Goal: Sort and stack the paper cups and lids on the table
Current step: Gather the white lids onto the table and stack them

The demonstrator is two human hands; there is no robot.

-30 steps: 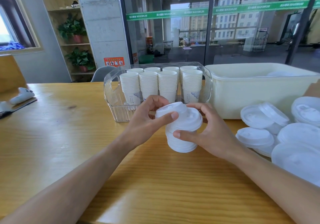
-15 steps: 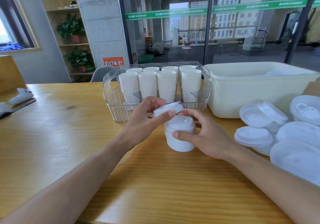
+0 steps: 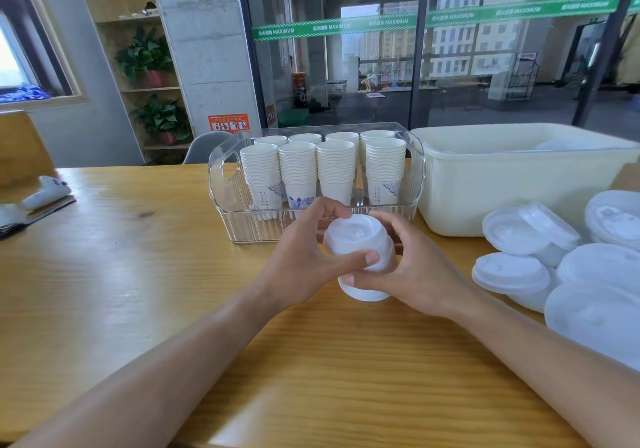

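Observation:
A short stack of white plastic lids [image 3: 360, 239] stands on the wooden table [image 3: 138, 274] at the centre. My left hand [image 3: 304, 260] grips its upper part, thumb across the front. My right hand [image 3: 412, 271] curls round the stack from the right, thumb at its base. Several stacks of white paper cups [image 3: 322, 167] fill a clear plastic bin [image 3: 221, 205] just behind. Loose white lids [image 3: 512, 267] lie in a heap at the right.
A cream plastic tub [image 3: 485, 184] sits behind the loose lids, right of the clear bin. A white controller [image 3: 46, 193] rests on a dark pad at the table's left edge. A grey chair back [image 3: 207, 146] shows beyond the table.
The lid my left hand held tilted above the stack now sits flat on top of it. Both hands have closed in around the stack.

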